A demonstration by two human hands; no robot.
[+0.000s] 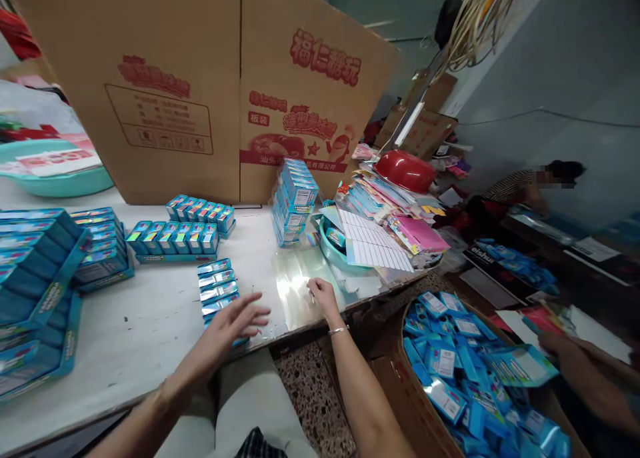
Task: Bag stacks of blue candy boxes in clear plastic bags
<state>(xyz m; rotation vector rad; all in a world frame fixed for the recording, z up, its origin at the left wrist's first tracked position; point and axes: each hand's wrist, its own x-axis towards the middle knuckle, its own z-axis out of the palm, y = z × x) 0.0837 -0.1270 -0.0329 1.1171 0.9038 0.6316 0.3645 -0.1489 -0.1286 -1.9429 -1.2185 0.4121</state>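
Observation:
My left hand point(240, 319) is open, fingers spread, over the near end of a short row of small blue boxes point(219, 279) on the table. Whether it touches them I cannot tell. My right hand point(324, 298), with a bracelet at the wrist, is closed in a pinch over clear plastic film point(295, 281) lying by the table's front edge. Its fingertips appear to grip the film's surface. Behind the film stands a stack of blue boxes point(295, 201), seemingly wrapped in clear plastic. Left of the short row is a blue tray of boxes point(173, 239).
Stacked trays of boxes point(35, 298) fill the table's left. A large carton point(200, 111) stands behind. Papers point(375, 238) and a green basin point(327, 248) lie right. A carton of loose blue boxes point(450, 365) is beside me, near another person's hand point(565, 351).

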